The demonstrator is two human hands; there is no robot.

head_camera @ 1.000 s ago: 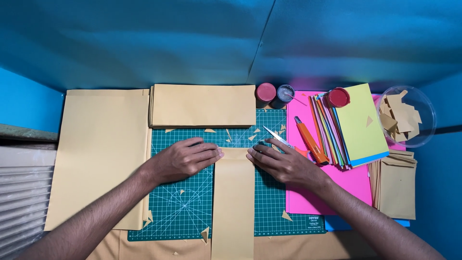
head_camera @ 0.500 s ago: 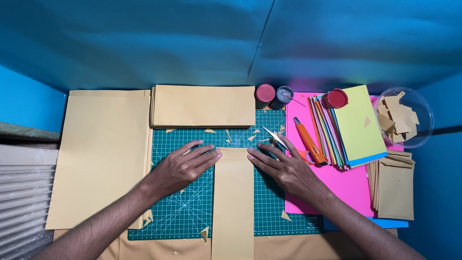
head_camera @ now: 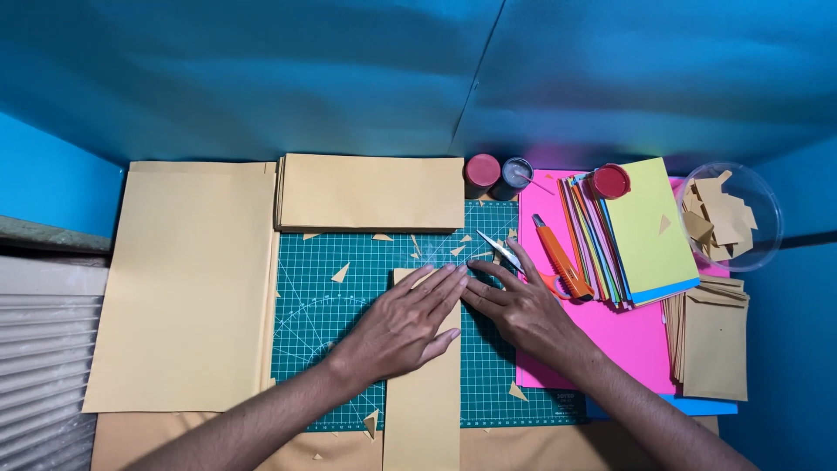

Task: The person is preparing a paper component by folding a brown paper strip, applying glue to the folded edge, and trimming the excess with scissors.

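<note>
A long tan paper strip [head_camera: 423,410] lies lengthwise down the middle of a green cutting mat [head_camera: 323,305]. My left hand [head_camera: 403,324] rests flat on the strip's upper part, fingers spread and pointing up to the right. My right hand [head_camera: 521,307] lies flat on the mat just right of the strip, its fingertips meeting those of the left hand near the strip's top edge. Neither hand holds anything. Scissors [head_camera: 503,251] with orange handles lie just above my right hand.
A large tan sheet [head_camera: 187,279] lies left of the mat, a stack of tan sheets [head_camera: 370,192] at its top. To the right lie an orange utility knife [head_camera: 562,259], coloured paper [head_camera: 645,231] on a pink sheet, two small jars [head_camera: 497,174], a clear bowl [head_camera: 731,214] of scraps, and folded tan pieces [head_camera: 713,336].
My left hand has slid right, from the strip's left edge onto the strip, and flattened. My right hand has opened flat beside it. The view has shifted slightly.
</note>
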